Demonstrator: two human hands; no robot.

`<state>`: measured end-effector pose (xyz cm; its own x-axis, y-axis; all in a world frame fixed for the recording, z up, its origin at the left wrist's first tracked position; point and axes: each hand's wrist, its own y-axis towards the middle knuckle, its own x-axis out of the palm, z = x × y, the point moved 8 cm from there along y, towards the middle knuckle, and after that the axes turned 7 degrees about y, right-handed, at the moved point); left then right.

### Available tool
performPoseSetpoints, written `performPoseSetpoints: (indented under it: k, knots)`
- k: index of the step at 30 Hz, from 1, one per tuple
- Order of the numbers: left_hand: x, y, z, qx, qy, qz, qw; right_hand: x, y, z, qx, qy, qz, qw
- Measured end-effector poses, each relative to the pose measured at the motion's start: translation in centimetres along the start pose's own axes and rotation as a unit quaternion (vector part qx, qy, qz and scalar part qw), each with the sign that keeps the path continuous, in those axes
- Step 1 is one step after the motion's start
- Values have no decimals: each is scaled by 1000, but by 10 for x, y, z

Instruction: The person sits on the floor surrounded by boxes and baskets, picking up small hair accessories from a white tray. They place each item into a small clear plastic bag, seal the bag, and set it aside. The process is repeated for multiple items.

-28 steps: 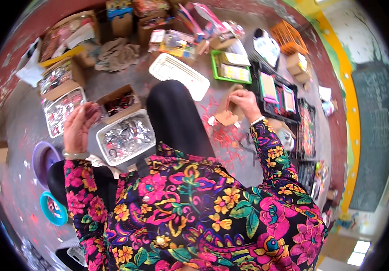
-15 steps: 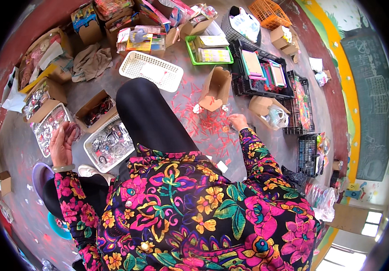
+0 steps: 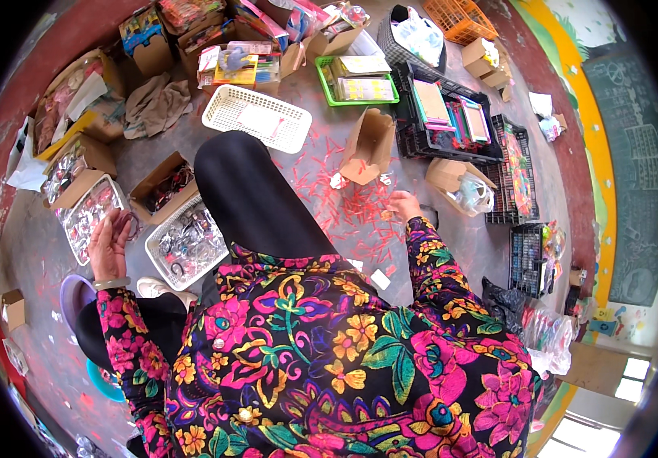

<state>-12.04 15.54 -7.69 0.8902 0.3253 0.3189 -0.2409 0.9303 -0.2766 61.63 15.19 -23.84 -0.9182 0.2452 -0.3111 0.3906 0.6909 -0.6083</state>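
My left hand (image 3: 106, 249), with a pale bangle at the wrist, is raised over the left side, palm turned inward. Its fingers curl around dark maroon loops (image 3: 123, 221), which look like hair bands. Below and beyond it is a white basket (image 3: 77, 235) of small packaged pieces. My right hand (image 3: 404, 206) hangs low over the floor at the right of a scatter of red strips (image 3: 359, 208). Its fingers are bent together; whatever they pinch is too small to make out. An open cardboard box (image 3: 368, 149) stands just beyond the strips.
By my raised knee sit a second white basket (image 3: 185, 243) and a cardboard box (image 3: 162, 187) of dark items. Farther off are an empty-looking white tray (image 3: 226, 114), a green basket (image 3: 329, 93) and black crates (image 3: 409, 145). A small box with a plastic bag (image 3: 472, 195) lies right of my right hand.
The view has shifted slightly. My left hand has dipped a little, still with the maroon loops. My right hand stays beside the red strips, its fingers slightly more extended.
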Motion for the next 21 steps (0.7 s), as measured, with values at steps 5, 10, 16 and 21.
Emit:
performPoseSetpoints:
  k: [5,10,16,21]
  knots:
    - [2,-3,4,2,0,-2,1000,-6,-1,23,89,103,-32,990]
    - [0,-3,4,1,0,9,1000,1,-14,5,115,155,-76,978]
    - [2,-2,6,5,0,3,1000,20,-19,-21,66,322,-190,925]
    - [-1,-11,10,12,4,13,1000,32,9,-7,75,213,-160,961]
